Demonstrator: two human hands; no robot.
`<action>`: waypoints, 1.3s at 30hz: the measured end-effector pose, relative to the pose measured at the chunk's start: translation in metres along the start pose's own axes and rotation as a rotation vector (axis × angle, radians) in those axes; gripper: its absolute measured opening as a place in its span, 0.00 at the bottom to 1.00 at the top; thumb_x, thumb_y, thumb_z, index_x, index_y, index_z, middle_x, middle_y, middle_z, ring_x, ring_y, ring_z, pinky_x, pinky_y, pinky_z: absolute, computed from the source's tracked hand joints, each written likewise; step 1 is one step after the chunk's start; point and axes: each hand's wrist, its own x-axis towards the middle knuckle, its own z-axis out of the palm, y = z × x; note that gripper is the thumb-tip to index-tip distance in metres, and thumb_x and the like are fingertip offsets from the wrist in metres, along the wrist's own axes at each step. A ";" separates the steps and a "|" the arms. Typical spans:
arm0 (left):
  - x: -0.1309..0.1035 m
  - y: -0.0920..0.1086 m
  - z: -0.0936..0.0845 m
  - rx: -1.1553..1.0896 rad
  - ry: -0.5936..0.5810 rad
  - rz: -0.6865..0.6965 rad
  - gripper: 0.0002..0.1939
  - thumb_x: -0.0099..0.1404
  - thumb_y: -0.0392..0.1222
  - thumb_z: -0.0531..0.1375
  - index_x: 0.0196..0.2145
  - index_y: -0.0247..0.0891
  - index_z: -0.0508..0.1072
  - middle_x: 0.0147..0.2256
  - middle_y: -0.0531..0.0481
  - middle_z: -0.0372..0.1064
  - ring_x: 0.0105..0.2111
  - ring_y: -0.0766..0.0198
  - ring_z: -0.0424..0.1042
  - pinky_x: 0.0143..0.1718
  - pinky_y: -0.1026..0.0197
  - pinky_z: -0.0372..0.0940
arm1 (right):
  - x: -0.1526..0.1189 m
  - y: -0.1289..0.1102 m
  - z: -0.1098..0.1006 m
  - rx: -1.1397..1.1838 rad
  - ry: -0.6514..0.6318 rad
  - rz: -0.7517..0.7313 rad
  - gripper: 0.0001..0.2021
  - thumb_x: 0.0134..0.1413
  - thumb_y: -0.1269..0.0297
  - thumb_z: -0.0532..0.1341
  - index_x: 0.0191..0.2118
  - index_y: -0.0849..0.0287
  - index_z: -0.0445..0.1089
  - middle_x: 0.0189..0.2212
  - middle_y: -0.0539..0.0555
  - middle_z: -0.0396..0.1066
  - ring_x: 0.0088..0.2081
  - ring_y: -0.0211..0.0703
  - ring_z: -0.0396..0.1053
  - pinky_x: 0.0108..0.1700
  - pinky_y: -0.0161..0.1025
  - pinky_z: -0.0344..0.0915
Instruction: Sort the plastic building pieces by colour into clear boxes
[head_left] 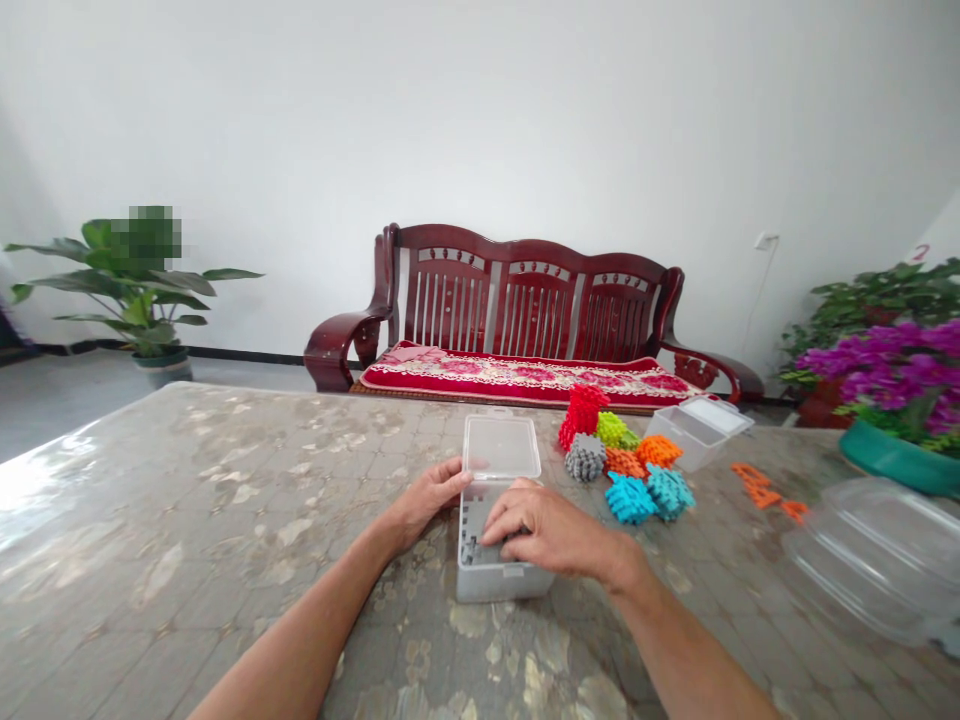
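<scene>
A clear plastic box (495, 584) with its lid (502, 446) tipped back stands on the patterned table (262, 560). Grey interlocking pieces (474, 520) lie inside it. My left hand (431, 497) is closed on the box's back left corner, by the lid hinge. Over the box opening is my right hand (540, 528), its fingers bent down among the grey pieces; whether a piece is between them is hidden. To the right sit piles of pieces: red (582, 412), grey (586, 457), lime green (613, 430), orange (658, 451) and blue (630, 497).
Behind the piles is a second open clear box (686, 436). Loose orange pieces (759, 488) lie near clear plastic containers (877, 560) at the right. A teal planter (896, 458) holds purple flowers. A wooden bench (536, 300) stands beyond the table.
</scene>
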 end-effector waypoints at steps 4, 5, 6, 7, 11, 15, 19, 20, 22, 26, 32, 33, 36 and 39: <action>0.000 0.000 0.001 -0.008 -0.009 -0.001 0.28 0.53 0.54 0.72 0.48 0.36 0.77 0.34 0.48 0.78 0.31 0.61 0.73 0.37 0.62 0.65 | 0.000 0.007 -0.005 0.037 0.159 0.027 0.11 0.53 0.72 0.62 0.37 0.52 0.80 0.38 0.49 0.79 0.43 0.40 0.73 0.54 0.39 0.61; 0.000 0.001 0.001 -0.011 -0.010 -0.005 0.29 0.53 0.54 0.72 0.48 0.36 0.77 0.34 0.48 0.78 0.31 0.61 0.73 0.37 0.62 0.65 | -0.001 0.012 -0.008 0.028 0.243 0.064 0.11 0.54 0.72 0.62 0.37 0.52 0.80 0.38 0.50 0.79 0.43 0.41 0.73 0.53 0.39 0.63; 0.000 0.001 0.002 -0.014 -0.009 -0.010 0.29 0.53 0.54 0.72 0.48 0.35 0.77 0.34 0.48 0.78 0.31 0.61 0.73 0.37 0.62 0.65 | -0.002 0.018 -0.012 0.008 0.340 0.115 0.10 0.54 0.72 0.61 0.36 0.53 0.80 0.38 0.50 0.79 0.43 0.42 0.73 0.52 0.40 0.64; 0.000 0.001 0.002 -0.015 -0.006 -0.017 0.29 0.53 0.54 0.72 0.48 0.35 0.77 0.34 0.47 0.78 0.31 0.61 0.73 0.37 0.62 0.65 | -0.005 0.026 -0.016 -0.023 0.440 0.179 0.10 0.54 0.72 0.60 0.36 0.53 0.80 0.38 0.51 0.79 0.43 0.43 0.73 0.51 0.41 0.64; -0.001 0.001 0.002 -0.019 0.019 -0.033 0.29 0.52 0.54 0.72 0.48 0.36 0.77 0.36 0.47 0.79 0.33 0.60 0.74 0.39 0.62 0.65 | -0.024 0.065 -0.035 -0.219 0.739 0.460 0.12 0.56 0.67 0.56 0.40 0.55 0.78 0.41 0.54 0.78 0.45 0.48 0.72 0.52 0.47 0.64; -0.002 0.002 0.002 -0.007 0.034 -0.041 0.28 0.52 0.54 0.72 0.47 0.37 0.77 0.37 0.48 0.79 0.33 0.60 0.74 0.39 0.62 0.65 | -0.046 0.101 -0.046 -0.448 0.759 0.642 0.16 0.56 0.60 0.59 0.48 0.57 0.75 0.46 0.58 0.76 0.49 0.53 0.70 0.55 0.51 0.62; -0.003 0.003 0.002 -0.007 0.043 -0.041 0.28 0.51 0.55 0.73 0.46 0.37 0.78 0.36 0.48 0.79 0.33 0.60 0.74 0.38 0.62 0.65 | -0.058 0.123 -0.041 -0.511 0.658 0.716 0.23 0.58 0.57 0.57 0.56 0.63 0.69 0.52 0.63 0.73 0.53 0.55 0.68 0.57 0.51 0.61; -0.003 0.003 0.002 -0.008 0.043 -0.041 0.28 0.52 0.54 0.72 0.46 0.37 0.78 0.36 0.48 0.79 0.33 0.60 0.74 0.38 0.62 0.65 | -0.059 0.126 -0.039 -0.518 0.648 0.722 0.24 0.59 0.57 0.57 0.57 0.64 0.68 0.53 0.64 0.72 0.54 0.55 0.67 0.58 0.51 0.60; -0.003 0.003 0.002 -0.011 0.040 -0.040 0.27 0.53 0.54 0.72 0.46 0.37 0.78 0.36 0.47 0.79 0.33 0.59 0.75 0.38 0.61 0.65 | -0.059 0.131 -0.035 -0.520 0.650 0.720 0.23 0.59 0.57 0.56 0.57 0.63 0.68 0.54 0.64 0.71 0.55 0.55 0.66 0.59 0.52 0.59; -0.003 0.003 0.003 -0.005 0.036 -0.038 0.27 0.53 0.54 0.72 0.47 0.36 0.78 0.37 0.47 0.79 0.34 0.58 0.75 0.38 0.61 0.66 | -0.058 0.133 -0.033 -0.480 0.659 0.704 0.22 0.58 0.58 0.58 0.56 0.60 0.70 0.54 0.62 0.71 0.55 0.55 0.67 0.59 0.53 0.59; -0.003 0.002 0.003 -0.008 0.004 -0.028 0.28 0.55 0.53 0.71 0.50 0.37 0.77 0.36 0.46 0.79 0.34 0.59 0.75 0.39 0.61 0.67 | -0.053 0.122 -0.041 -0.438 0.755 0.712 0.25 0.51 0.59 0.63 0.55 0.62 0.70 0.52 0.63 0.73 0.53 0.57 0.68 0.58 0.53 0.61; -0.002 0.001 0.003 -0.012 -0.001 -0.027 0.28 0.55 0.53 0.71 0.50 0.36 0.77 0.36 0.46 0.79 0.34 0.59 0.75 0.39 0.61 0.67 | -0.051 0.116 -0.043 -0.394 0.774 0.684 0.25 0.51 0.58 0.63 0.55 0.62 0.70 0.51 0.62 0.73 0.53 0.56 0.68 0.57 0.53 0.61; -0.002 -0.001 0.000 -0.018 -0.011 -0.029 0.29 0.55 0.54 0.71 0.51 0.36 0.76 0.36 0.45 0.79 0.33 0.58 0.76 0.37 0.61 0.67 | -0.042 0.090 -0.049 -0.176 0.739 0.539 0.24 0.49 0.57 0.65 0.53 0.59 0.71 0.51 0.59 0.74 0.52 0.53 0.69 0.56 0.50 0.63; -0.001 -0.003 -0.002 -0.021 -0.019 -0.030 0.29 0.56 0.53 0.70 0.52 0.36 0.75 0.37 0.45 0.79 0.34 0.58 0.76 0.37 0.61 0.67 | -0.032 0.055 -0.052 -0.025 0.581 0.386 0.24 0.48 0.59 0.66 0.53 0.55 0.72 0.51 0.57 0.73 0.52 0.52 0.69 0.55 0.50 0.63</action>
